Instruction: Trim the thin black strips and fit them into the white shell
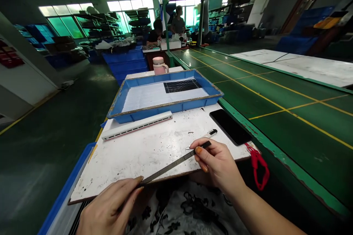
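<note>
A thin dark strip (169, 167) stretches at a slant over the front edge of the white worktable (132, 154). My left hand (110, 202) pinches its lower left end between thumb and fingers. Farther right, my right hand (213, 156) grips the strip near its upper end, thumb on top. Just beyond the right hand lies a craft knife (212, 133), its tip partly behind the fingers. A long white slotted bar (138, 126) rests on the table. Behind it stands a blue tray (165, 105) holding pale strips and a block of black strips (182, 86).
A black phone (230, 126) lies at the table's right side, with a red cord (260, 169) hanging over the edge. A pink mug (159, 66) stands behind the tray. Stacked blue crates (127, 62) are beyond. Another blue bin (66, 191) sits lower left. Two people work in the background.
</note>
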### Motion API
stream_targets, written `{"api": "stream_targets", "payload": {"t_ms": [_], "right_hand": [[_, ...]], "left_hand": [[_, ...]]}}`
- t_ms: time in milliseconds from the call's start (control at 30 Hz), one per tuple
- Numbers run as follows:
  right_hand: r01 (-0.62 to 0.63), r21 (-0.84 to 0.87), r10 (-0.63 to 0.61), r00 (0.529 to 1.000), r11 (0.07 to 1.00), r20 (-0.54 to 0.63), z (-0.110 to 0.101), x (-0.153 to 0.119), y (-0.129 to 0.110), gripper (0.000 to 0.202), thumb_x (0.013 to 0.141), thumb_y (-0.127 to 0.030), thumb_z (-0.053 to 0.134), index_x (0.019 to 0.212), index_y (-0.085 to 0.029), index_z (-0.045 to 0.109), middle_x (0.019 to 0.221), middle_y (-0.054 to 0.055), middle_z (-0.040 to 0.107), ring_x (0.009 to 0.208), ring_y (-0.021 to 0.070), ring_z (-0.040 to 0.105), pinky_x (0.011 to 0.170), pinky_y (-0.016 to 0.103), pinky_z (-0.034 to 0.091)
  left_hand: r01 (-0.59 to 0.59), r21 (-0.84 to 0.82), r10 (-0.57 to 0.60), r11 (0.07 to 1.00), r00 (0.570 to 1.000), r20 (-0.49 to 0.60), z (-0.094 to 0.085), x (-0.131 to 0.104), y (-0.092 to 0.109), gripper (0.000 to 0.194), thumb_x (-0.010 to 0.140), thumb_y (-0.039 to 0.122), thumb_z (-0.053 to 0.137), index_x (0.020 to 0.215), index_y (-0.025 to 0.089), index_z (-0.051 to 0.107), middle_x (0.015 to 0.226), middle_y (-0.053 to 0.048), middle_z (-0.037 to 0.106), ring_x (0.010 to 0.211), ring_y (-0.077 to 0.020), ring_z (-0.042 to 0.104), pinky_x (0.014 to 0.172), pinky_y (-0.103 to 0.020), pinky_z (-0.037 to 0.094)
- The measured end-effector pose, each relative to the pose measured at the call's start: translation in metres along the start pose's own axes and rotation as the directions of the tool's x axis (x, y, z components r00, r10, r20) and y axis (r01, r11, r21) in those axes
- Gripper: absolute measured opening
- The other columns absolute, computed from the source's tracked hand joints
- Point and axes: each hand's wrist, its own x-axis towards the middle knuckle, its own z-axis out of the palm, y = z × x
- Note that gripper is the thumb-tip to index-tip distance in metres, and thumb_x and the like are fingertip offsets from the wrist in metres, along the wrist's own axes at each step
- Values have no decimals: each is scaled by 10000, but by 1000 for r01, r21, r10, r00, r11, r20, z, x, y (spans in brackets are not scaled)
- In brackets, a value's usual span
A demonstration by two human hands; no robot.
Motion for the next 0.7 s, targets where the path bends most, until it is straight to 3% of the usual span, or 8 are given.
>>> {"api": "stream_targets", "payload": {"t_ms": [233, 400, 500, 567, 633, 700], "right_hand": [[-54, 35, 53, 998, 998, 22, -2, -3, 4, 236, 995, -370, 711, 1043, -145, 660, 767, -36, 612, 525, 73, 518, 445, 180, 421], [-82, 55, 82, 997, 995, 9, -1, -3, 6, 219, 975, -336, 739, 1040, -141, 664, 778, -31, 629, 535, 74, 540, 443, 173, 431], [-102, 85, 105, 994, 991, -31, -3, -2, 8, 217, 962, -326, 752, 1031, -140, 665, 779, -29, 630, 531, 71, 536, 427, 164, 416], [-110, 123, 121, 989, 986, -83, -6, -2, 10, 242, 946, -343, 766, 1033, -140, 666, 769, -30, 623, 514, 64, 513, 406, 152, 388], [-118, 169, 143, 979, 979, -148, -9, -2, 12, 305, 891, -383, 815, 1026, -147, 677, 751, -30, 613, 490, 49, 470, 388, 135, 358], [-139, 207, 182, 961, 968, -209, -14, -2, 15, 381, 763, -413, 911, 984, -175, 711, 725, -12, 606, 479, 31, 438, 382, 105, 334]], "left_hand": [[75, 22, -72, 997, 992, -100, 2, -13, -6, 239, 957, 346, 700, 1189, 327, 752, 1110, 18, 791, 1012, -201, 756, 936, -263, 597], [197, -117, -219, 973, 948, -231, 5, -11, 8, 164, 900, 343, 746, 1048, 301, 804, 1031, -25, 797, 989, -284, 742, 888, -371, 612], [360, -257, -427, 897, 854, -297, 5, -4, 16, 167, 840, 370, 802, 980, 281, 820, 1041, -43, 798, 1022, -314, 731, 901, -397, 605], [480, -434, -618, 762, 740, -267, 5, 2, 19, 236, 789, 351, 849, 1008, 267, 820, 1055, -43, 797, 1007, -286, 732, 884, -361, 609], [515, -681, -783, 520, 606, -139, 5, 11, 22, 319, 726, 309, 897, 1029, 251, 817, 1001, -36, 797, 901, -222, 739, 792, -287, 617], [380, -893, -844, 241, 537, 1, 6, 22, 25, 368, 601, 248, 954, 942, 213, 819, 883, -31, 777, 772, -167, 720, 673, -220, 594]]}}
